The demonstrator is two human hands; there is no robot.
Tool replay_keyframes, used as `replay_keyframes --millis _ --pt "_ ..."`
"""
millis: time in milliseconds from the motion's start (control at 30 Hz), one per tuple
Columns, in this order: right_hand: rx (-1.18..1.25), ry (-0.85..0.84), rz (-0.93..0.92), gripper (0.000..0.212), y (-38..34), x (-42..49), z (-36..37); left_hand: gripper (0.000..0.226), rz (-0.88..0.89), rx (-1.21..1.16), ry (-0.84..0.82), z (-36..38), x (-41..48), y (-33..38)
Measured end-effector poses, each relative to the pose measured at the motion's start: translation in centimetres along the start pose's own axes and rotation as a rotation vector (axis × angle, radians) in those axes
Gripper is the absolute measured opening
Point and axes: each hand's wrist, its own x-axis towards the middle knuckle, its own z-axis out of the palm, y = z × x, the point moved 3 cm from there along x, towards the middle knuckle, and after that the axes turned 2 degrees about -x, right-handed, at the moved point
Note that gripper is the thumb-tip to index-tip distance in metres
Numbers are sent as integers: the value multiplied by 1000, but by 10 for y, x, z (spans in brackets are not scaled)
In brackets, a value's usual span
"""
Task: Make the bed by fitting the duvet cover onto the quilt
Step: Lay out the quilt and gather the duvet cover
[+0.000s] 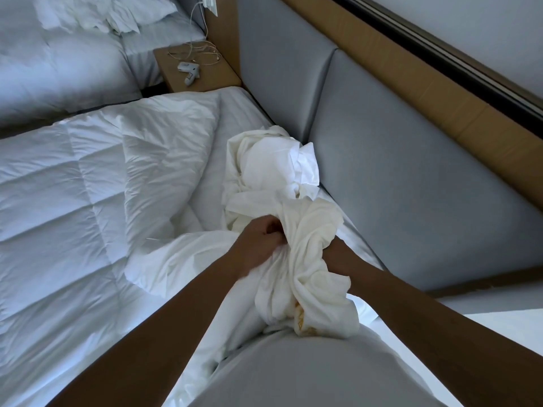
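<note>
Head view, hands first: my left hand (264, 233) is curled tight, pinching a fold of the duvet cover (282, 218). My right hand is buried in the bunched fabric; only the wrist shows, so I can't tell its grip, tho it looks pushed inside the cover. The cover is a crumpled cream wad, partly lifted against my front, the rest heaped on the bed (235, 113) by the padded headboard (411, 171).

The quilt (73, 177) lies spread on the bed to the left, bare, w/ a top corner folded over. Progress, I'd judge: early. Cover not opened out, no quilt corner inside it yet. Left: find the opening, feed corners in, shake down, spread flat.

Beyond: nightstand (223, 74) w/ cables, second bed (58, 60).
</note>
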Motion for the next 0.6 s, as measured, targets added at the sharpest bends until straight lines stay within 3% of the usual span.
replay_keyframes --millis 67,100,200,267,367,467,600 --pt "-6 30 4 19 2 4 2 15 17 107 302 -7 0 14" --pt "-51 74 15 22 1 5 2 27 53 146 373 -5 -3 24" --pt "-168 207 5 35 -4 6 5 70 181 642 329 23 -10 46" --pt "-189 258 -23 33 -5 8 7 76 153 774 226 36 -9 45" --pt "-280 263 -39 26 -5 5 6 84 -21 522 84 28 -2 34" --pt "-187 237 -37 23 0 2 5 78 -80 347 36 21 -3 26" --pt "22 162 -39 32 5 -4 -9 61 -164 -227 89 5 -11 17"
